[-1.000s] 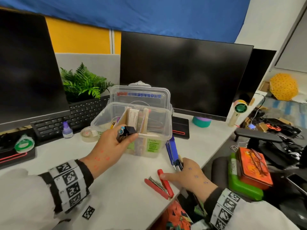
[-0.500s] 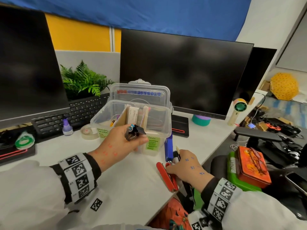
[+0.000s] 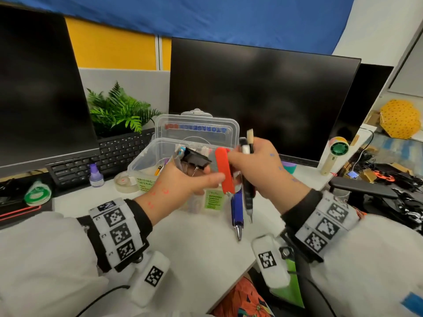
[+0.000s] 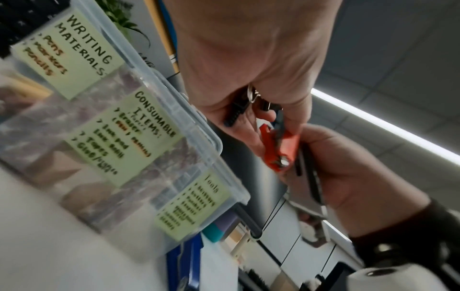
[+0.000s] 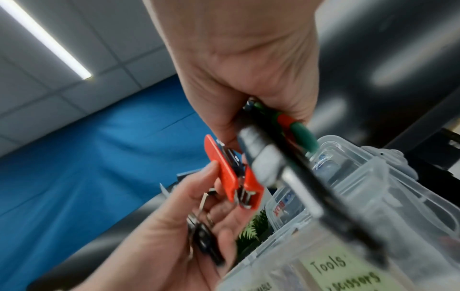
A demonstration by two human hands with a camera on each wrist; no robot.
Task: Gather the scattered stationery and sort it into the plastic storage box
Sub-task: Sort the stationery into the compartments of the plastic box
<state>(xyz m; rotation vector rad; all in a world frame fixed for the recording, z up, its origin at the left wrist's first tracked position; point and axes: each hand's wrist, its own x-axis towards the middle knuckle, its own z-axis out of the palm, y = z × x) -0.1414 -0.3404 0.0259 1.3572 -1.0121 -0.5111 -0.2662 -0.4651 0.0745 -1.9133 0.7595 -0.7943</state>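
Observation:
The clear plastic storage box [image 3: 146, 161] stands on the desk with its lid [image 3: 196, 129] raised; green labels on its front read writing materials, consumable items and tools [image 4: 199, 204]. In front of it my left hand [image 3: 206, 179] holds black binder clips [image 3: 194, 160] in the palm, and its fingertips touch a red stapler [image 3: 224, 170]. My right hand [image 3: 242, 163] grips that stapler together with a black pen [image 3: 248, 179], a blue pen [image 3: 237, 209] and a thin brush [image 3: 250, 136]. The wrist views show the stapler [image 5: 231, 177] between both hands and the clips [image 5: 204, 242] in the left palm.
A keyboard [image 3: 103, 156] and a fern [image 3: 119, 110] sit behind the box, between two dark monitors. A purple ink bottle [image 3: 95, 175], a clear tape roll [image 3: 124, 180] and a green tape roll [image 3: 36, 195] lie to the left. A hand fan [image 3: 334, 154] stands at the right.
My right hand has risen from the desk edge with the red stapler and pens and met the left hand before the box. The left hand shifted right with the clips.

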